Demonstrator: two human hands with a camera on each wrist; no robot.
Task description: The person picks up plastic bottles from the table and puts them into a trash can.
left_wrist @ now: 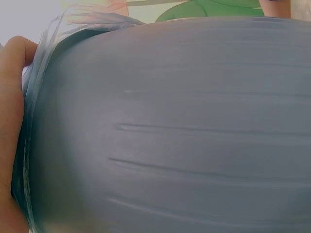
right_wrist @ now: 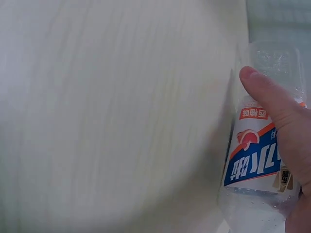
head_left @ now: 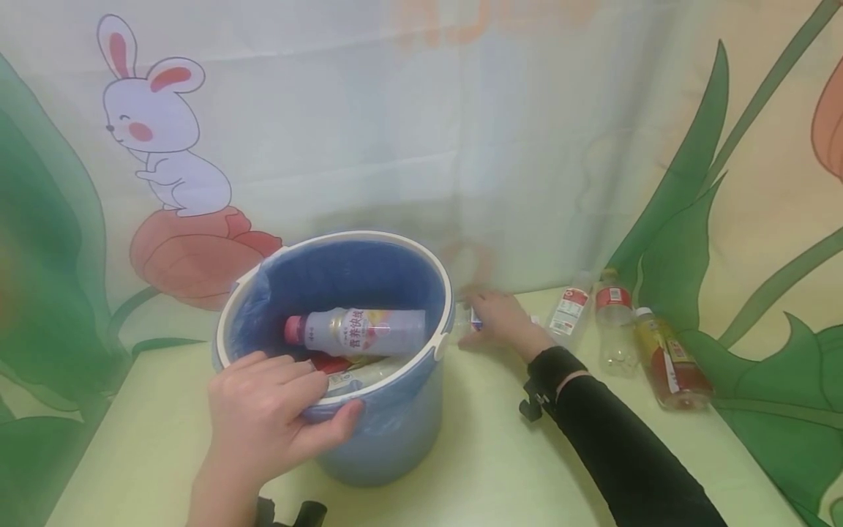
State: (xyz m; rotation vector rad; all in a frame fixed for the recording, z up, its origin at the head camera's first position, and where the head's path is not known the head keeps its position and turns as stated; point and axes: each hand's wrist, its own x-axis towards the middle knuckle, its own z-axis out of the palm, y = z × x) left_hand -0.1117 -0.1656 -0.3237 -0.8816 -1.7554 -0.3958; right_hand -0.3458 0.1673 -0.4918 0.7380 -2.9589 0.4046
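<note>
My left hand [head_left: 266,413] grips the near rim of a blue bucket [head_left: 385,446], fingers over the edge and thumb outside. A thin blue bag lines it and folds over its pale rim. Inside lies a drink bottle [head_left: 385,333] with a pink cap, on top of other packaging that it partly hides. To the right of the bucket, my right hand [head_left: 503,322] holds a transparent plastic bottle [right_wrist: 252,158] lying on the table. Its label is white, blue and orange, with a grapefruit picture; the thumb lies along its side.
Three more bottles lie to the right: a transparent one with a red and white label [head_left: 568,311], one with a red label [head_left: 615,326] and one of reddish-brown drink [head_left: 672,359]. A printed curtain [head_left: 369,146] hangs behind the pale green table [head_left: 487,454].
</note>
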